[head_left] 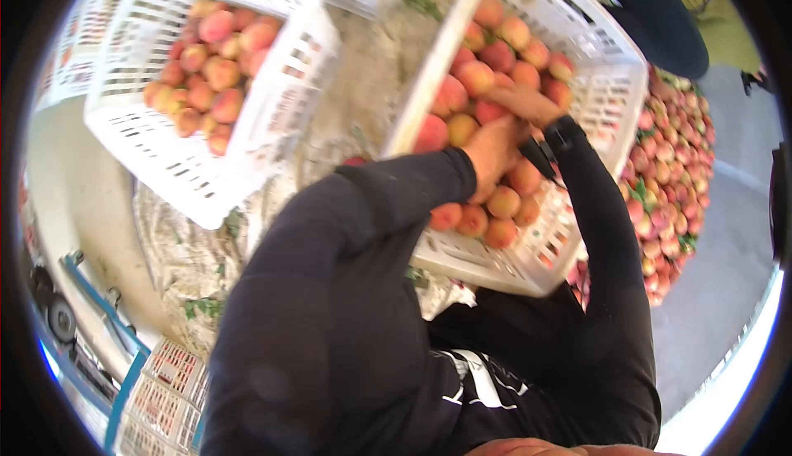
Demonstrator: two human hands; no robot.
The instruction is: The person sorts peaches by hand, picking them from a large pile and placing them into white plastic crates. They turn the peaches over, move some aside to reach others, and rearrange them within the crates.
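Note:
Both of my hands are over a white plastic crate (615,68) that holds peaches (477,79). My right hand (530,104) reaches across from the right, its fingers stretched out over the fruit, with a black watch-like band (564,134) at the wrist. My left hand (493,155) lies just below it, close to the right wrist, and its fingertips are hidden there. A dark strap-like piece (540,159) shows between the left hand and the right wrist; I cannot tell whether the left fingers hold it. More peaches (503,203) lie under my hands.
Another white crate (194,171) with peaches (216,72) stands to the left on a dirty sheet (363,68). A large pile of peaches (672,171) lies on the right. A person's dark-clothed leg (660,23) is at upper right. Stacked crates (161,406) are at lower left.

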